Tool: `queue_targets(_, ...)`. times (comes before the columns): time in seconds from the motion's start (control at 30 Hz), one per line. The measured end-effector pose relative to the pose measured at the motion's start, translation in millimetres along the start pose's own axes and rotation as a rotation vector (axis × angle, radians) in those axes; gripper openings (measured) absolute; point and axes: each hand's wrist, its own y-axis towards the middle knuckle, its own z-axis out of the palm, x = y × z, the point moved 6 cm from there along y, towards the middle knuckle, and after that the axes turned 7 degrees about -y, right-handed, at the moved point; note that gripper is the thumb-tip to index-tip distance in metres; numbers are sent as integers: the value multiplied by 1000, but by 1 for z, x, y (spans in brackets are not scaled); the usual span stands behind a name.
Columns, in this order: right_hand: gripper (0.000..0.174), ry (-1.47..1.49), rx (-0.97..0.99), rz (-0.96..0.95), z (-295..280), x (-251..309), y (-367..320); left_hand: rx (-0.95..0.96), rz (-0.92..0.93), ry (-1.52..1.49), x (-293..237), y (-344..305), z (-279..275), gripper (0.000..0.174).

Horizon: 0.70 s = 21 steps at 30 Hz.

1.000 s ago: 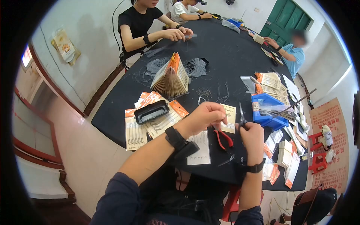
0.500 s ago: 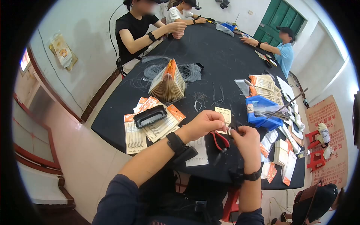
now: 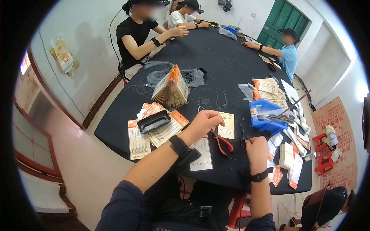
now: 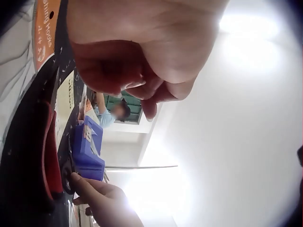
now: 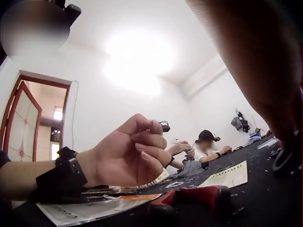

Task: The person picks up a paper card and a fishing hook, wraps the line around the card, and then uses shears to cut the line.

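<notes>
My left hand (image 3: 203, 124) is raised over the near table, its fingers curled in toward the thumb. I cannot tell if something thin is between these fingertips. Lower and to the right, my right hand (image 3: 257, 152) pinches the dark handle of a pair of scissors (image 3: 243, 143), whose blades point away from me. Between the hands lie red-handled pliers (image 3: 226, 147), their jaws partly behind the left hand. Beyond them is a pale yellow hook card (image 3: 226, 133). A white card with a row of small marks (image 3: 201, 161) lies below the left wrist.
Left of the hands, a black tray (image 3: 154, 122) sits on packaged fishing-hook cards (image 3: 138, 144). A fanned stack of cards (image 3: 170, 94) stands before coiled clear line (image 3: 195, 78). On the right are a blue bin (image 3: 266, 122) and card stacks (image 3: 286, 156). Other people sit around the table.
The hands came together half a second ago and are now apart. My right hand has drawn back with the scissors; the left has moved slightly left, uncovering more of the yellow card.
</notes>
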Motion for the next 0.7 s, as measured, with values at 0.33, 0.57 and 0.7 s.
queue_targets(0.33, 17, 1037, 264, -363, -21, 61, 28, 98, -57, -38, -1, -5, 11, 17)
queue_targets(0.57, 12, 1169, 295, -432, -9, 78, 39, 131, -30, -73, -7, -8, 14, 19)
queue_targets(0.7, 11, 1226, 235, -501, 7, 70, 42, 151, -43, -58, -3, -7, 14, 20)
